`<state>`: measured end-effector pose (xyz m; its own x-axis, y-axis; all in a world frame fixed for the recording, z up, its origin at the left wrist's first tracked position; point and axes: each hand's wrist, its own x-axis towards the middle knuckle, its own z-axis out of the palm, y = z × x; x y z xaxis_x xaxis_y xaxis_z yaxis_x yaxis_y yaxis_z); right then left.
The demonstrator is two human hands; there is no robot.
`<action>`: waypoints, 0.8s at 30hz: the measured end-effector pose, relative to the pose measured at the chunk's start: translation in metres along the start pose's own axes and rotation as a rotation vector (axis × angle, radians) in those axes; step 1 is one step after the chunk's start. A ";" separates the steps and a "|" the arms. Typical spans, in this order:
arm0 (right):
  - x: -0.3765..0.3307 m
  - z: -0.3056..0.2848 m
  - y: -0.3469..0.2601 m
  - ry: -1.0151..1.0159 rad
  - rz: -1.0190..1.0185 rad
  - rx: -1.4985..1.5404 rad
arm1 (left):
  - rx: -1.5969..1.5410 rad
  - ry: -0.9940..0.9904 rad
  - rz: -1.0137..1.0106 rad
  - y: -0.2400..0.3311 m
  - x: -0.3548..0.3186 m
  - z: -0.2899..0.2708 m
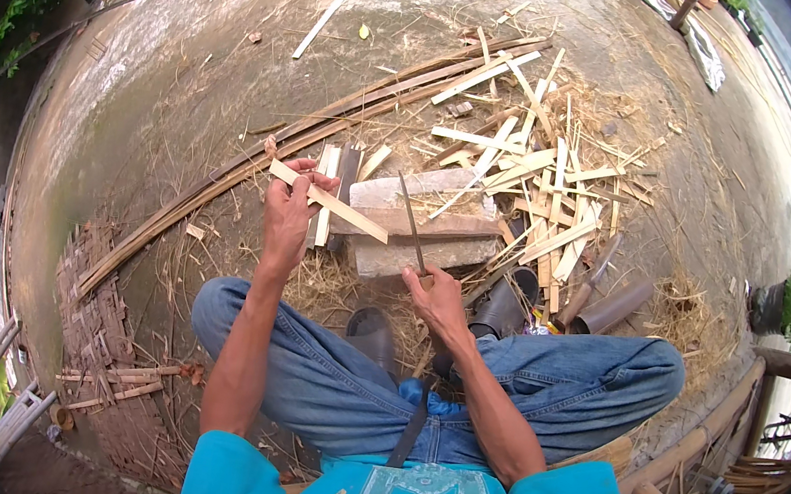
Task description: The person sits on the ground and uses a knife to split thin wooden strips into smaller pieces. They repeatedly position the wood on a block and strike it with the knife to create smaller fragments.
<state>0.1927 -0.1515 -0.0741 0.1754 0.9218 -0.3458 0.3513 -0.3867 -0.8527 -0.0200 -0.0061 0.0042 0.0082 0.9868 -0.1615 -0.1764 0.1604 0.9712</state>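
The left hand (pixel 293 197) pinches a pale strip (pixel 352 216) — likely light, stiff, best held near one end — and the right hand (pixel 438 304) grips a knife (pixel 412 217).

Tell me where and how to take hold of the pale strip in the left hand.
I'd pinch the pale strip by its free right end, coming from the right: that end juts clear of the left hand, and the strip looks flat.

Room to pass lies over the open ground (pixel 209 76) at upper left, beyond the long strips (pixel 354 106). At centre, the knife (pixel 412 217) and pale slat (pixel 352 218) narrow the gap between left hand (pixel 293 200) and right hand (pixel 437 298); heaped slats (pixel 524 169) obstruct upper right of centre.
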 end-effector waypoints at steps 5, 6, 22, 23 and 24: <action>0.001 0.009 0.025 0.071 0.144 -0.069 | -0.131 -0.005 0.005 -0.016 -0.005 0.009; 0.003 0.012 0.030 0.062 0.141 -0.019 | -0.156 -0.006 -0.001 -0.020 -0.006 0.009; -0.014 0.021 0.017 0.001 0.142 0.378 | 0.524 0.052 0.243 -0.028 -0.015 0.007; -0.017 0.022 0.015 0.021 0.131 0.350 | 0.571 0.054 0.266 -0.026 -0.015 0.010; -0.017 0.028 0.022 0.071 0.097 0.292 | 0.593 0.067 0.277 -0.027 -0.018 0.014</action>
<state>0.1722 -0.1749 -0.0982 0.2624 0.8730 -0.4112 0.0530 -0.4385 -0.8972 -0.0013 -0.0273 -0.0162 -0.0241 0.9929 0.1166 0.4096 -0.0966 0.9072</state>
